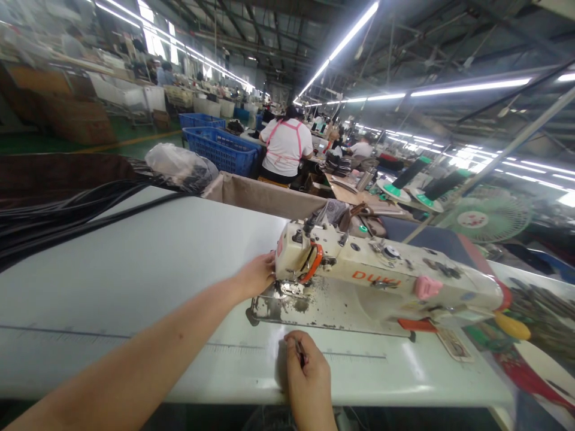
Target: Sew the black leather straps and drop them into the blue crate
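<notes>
A cream sewing machine (359,272) with an orange thread guard stands on the pale table (148,263). My left hand (258,276) reaches to the left side of the machine's head; its fingertips are hidden behind the head, so what they touch cannot be made out. Below the machine's bed, near the table's front edge, my right hand (308,377) is closed around a small dark and reddish tool (302,354), which shows only in part between the fingers.
Long black strips (90,221) lie over the table's far left side. Behind are a fabric-lined bin (269,197), a blue crate (220,149) and a seated person (285,146). Thread cones (408,176) and a green fan (489,216) stand at the right.
</notes>
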{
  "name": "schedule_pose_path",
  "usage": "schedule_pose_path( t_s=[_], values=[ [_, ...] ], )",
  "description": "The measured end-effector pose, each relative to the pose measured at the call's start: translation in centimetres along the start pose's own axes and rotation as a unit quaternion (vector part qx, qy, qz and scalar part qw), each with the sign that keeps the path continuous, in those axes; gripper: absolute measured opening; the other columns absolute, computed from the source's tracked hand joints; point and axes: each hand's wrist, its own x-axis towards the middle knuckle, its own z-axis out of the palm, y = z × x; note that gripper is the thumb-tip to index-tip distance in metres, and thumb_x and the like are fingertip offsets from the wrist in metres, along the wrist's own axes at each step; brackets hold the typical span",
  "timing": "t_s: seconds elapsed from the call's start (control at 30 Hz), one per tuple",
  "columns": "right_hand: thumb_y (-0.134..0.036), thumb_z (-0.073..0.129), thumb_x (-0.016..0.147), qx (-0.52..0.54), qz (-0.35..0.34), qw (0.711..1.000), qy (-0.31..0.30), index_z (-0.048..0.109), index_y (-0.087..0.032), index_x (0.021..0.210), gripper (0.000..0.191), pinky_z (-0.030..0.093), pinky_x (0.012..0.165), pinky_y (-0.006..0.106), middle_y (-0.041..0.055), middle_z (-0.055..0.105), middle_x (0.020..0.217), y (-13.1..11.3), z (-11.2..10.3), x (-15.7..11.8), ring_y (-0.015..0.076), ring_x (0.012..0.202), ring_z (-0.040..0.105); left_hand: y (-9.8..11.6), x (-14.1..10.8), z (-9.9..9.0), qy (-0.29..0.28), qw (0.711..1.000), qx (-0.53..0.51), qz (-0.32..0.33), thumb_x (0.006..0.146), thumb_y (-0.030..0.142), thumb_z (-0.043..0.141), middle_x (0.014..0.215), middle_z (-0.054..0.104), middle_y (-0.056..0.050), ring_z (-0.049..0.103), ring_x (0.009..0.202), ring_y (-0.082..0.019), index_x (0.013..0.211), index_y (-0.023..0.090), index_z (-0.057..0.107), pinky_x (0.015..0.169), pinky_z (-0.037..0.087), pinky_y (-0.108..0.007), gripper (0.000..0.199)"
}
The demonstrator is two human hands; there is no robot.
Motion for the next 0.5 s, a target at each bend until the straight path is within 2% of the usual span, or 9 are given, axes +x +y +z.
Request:
schedule_pose_path(
  t_s=[0.1, 0.2, 0.3, 0.4, 0.5],
  values=[
    [-0.044, 0.049, 0.099, -0.002, 0.000, 1.000, 0.001, 0.070, -0.023, 0.085, 0.033, 0.044, 0.061, 0.024, -0.0003, 0.066, 0.067, 0.1, 0.1, 0.0, 0.0171, 0.062, 0.059, 0.1, -0.1, -0.2, 0.012, 1.000, 0.011, -0.003, 0.100, 0.024, 0.050, 0.149, 0.060, -0.008, 0.051, 0.140, -0.027, 0.136, 0.023, 0.067, 0.123, 0.037, -0.045, 0.040],
    [-0.044, 0.049, 0.099, 0.001, 0.001, 1.000, 0.000, 0.070, -0.023, 0.085, 0.032, 0.044, 0.060, 0.025, -0.0004, 0.067, 0.067, 0.2, 0.1, 0.0, 0.0171, 0.062, 0.059, 0.1, -0.7, -0.8, 0.016, 0.999, 0.021, -0.021, 0.099, 0.027, 0.054, 0.138, 0.066, -0.013, 0.056, 0.131, -0.031, 0.124, 0.018, 0.073, 0.118, 0.040, -0.050, 0.033],
    [-0.043, 0.048, 0.100, 0.002, -0.001, 1.000, 0.004, 0.069, -0.024, 0.086, 0.032, 0.043, 0.060, 0.025, -0.0009, 0.066, 0.067, 0.5, 0.3, -0.2, 0.0171, 0.061, 0.058, -0.1, -1.4, -1.6, 0.004, 0.999, 0.021, -0.025, 0.095, 0.029, 0.063, 0.114, 0.075, -0.011, 0.064, 0.113, -0.029, 0.105, 0.020, 0.080, 0.106, 0.048, -0.046, 0.021],
    [-0.041, 0.048, 0.100, 0.000, 0.000, 1.000, 0.002, 0.070, -0.024, 0.088, 0.030, 0.043, 0.062, 0.025, -0.0011, 0.067, 0.070, 0.9, 0.5, -0.2, 0.0170, 0.063, 0.059, -0.2, -1.7, -2.2, -0.008, 1.000, 0.014, -0.023, 0.089, 0.030, 0.072, 0.113, 0.076, -0.005, 0.065, 0.107, -0.026, 0.098, 0.027, 0.082, 0.101, 0.048, -0.042, 0.014],
    [-0.039, 0.048, 0.099, 0.001, -0.004, 1.000, 0.003, 0.070, -0.025, 0.090, 0.027, 0.043, 0.063, 0.025, -0.0009, 0.067, 0.071, 1.2, 0.6, -0.2, 0.0171, 0.063, 0.058, -0.1, -1.7, -2.4, -0.012, 0.999, 0.010, -0.036, 0.087, 0.029, 0.075, 0.113, 0.077, -0.004, 0.066, 0.105, -0.025, 0.096, 0.028, 0.083, 0.098, 0.048, -0.041, 0.012]
  ],
)
